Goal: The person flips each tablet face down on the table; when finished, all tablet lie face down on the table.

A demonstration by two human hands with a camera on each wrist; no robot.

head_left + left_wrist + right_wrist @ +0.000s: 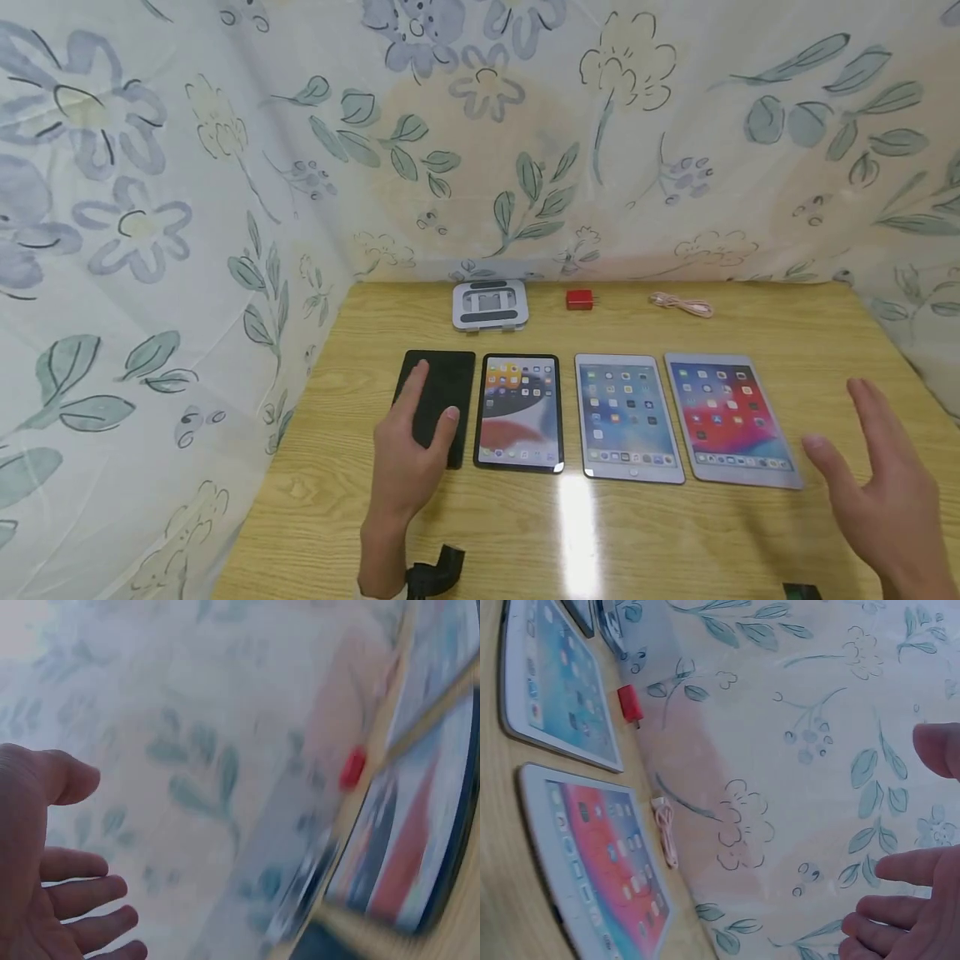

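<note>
Four tablets lie in a row: a dark one with a black screen (435, 387) at the left, a black-framed lit one (519, 412), a white-framed one with a blue screen (630, 417), and a white-framed one with a red and blue screen (731, 417). My left hand (411, 454), fingers extended and holding nothing, is over the dark tablet in the head view. My right hand (885, 483), also empty with fingers extended, is to the right of the rightmost tablet. In the left wrist view the left hand (60, 870) shows spread fingers against the cloth.
Behind the tablets are a silver stand (490, 317), a red charger plug (580, 301) and a bundled pink cable (682, 304). Flower-patterned cloth (465, 167) hangs behind and at the sides of the wooden table (315, 467).
</note>
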